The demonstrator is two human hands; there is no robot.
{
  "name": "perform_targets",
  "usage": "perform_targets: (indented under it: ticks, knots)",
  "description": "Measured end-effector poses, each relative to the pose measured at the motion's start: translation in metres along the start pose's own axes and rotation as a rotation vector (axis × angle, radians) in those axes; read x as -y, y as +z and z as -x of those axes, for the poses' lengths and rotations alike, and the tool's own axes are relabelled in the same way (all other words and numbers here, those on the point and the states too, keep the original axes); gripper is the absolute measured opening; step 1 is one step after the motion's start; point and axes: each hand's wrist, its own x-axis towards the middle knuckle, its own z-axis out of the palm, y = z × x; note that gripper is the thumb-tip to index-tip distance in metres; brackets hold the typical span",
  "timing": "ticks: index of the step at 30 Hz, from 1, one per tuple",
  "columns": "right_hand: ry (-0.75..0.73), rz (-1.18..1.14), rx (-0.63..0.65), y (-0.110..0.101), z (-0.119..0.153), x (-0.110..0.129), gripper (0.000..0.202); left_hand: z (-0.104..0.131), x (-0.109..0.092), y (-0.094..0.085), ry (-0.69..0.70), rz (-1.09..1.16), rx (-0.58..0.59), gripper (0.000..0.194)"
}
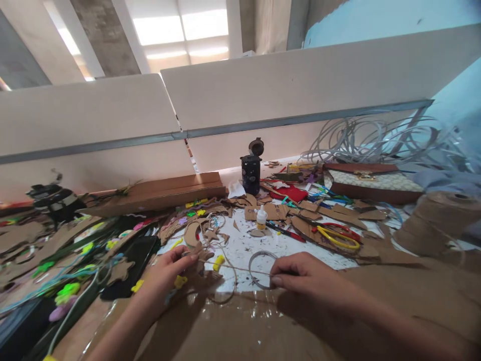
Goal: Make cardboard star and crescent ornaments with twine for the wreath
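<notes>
Between our two hands, low over the bench [240, 250], we hold a length of twine [240, 269] taut — left hand [167, 273] fingers pinched on one end, right hand [308, 276] fingers pinched on the other. Behind it lie a glue bottle [261, 218], scissors [336, 235] and a twine spool [438, 220] — all well apart.

Both forearms ran off the bottom edge. Twine spool [439, 220] at the table's right edge was blurred, its right side cut off. Black object [52, 199] near the left edge was too blurred to identify. Glue bottle [261, 218] label unreadable.
</notes>
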Motion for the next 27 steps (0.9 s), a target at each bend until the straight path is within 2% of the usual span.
perform_targets:
  ticks: [5, 7, 9, 11, 14, 17, 21, 25, 27]
  knots:
    - [0.036, 0.014, -0.01, 0.001, 0.004, -0.005, 0.026, 0.01, 0.003, -0.002, 0.067, -0.212, 0.055, 0.036]
    - [0.034, 0.035, -0.003, 0.001, 0.004, -0.004, 0.029, 0.014, 0.0, 0.001, 0.17, -0.39, 0.014, 0.033]
    - [0.037, 0.089, -0.016, 0.001, 0.003, -0.003, 0.03, 0.016, -0.001, 0.008, 0.337, -0.55, -0.014, 0.04]
    - [0.031, 0.159, -0.037, 0.0, 0.002, -0.001, 0.03, 0.016, 0.001, 0.018, 0.479, -0.63, 0.053, 0.039]
    - [0.011, 0.229, -0.064, -0.002, 0.0, 0.001, 0.031, 0.009, 0.01, 0.036, 0.569, -0.692, 0.204, 0.033]
    - [0.03, 0.244, -0.096, -0.004, 0.0, -0.001, 0.03, 0.0, 0.019, 0.048, 0.592, -0.703, 0.263, 0.028]
    - [0.029, 0.359, -0.177, -0.006, -0.002, -0.008, 0.03, -0.007, 0.028, 0.05, 0.518, -0.563, 0.263, 0.015]
    - [-0.166, 0.529, -0.371, 0.006, -0.009, -0.007, 0.036, -0.009, 0.033, 0.048, 0.442, -0.391, 0.24, 0.009]
    - [-0.304, 0.57, -0.383, 0.019, -0.015, -0.003, 0.039, -0.009, 0.034, 0.049, 0.423, -0.342, 0.241, 0.008]
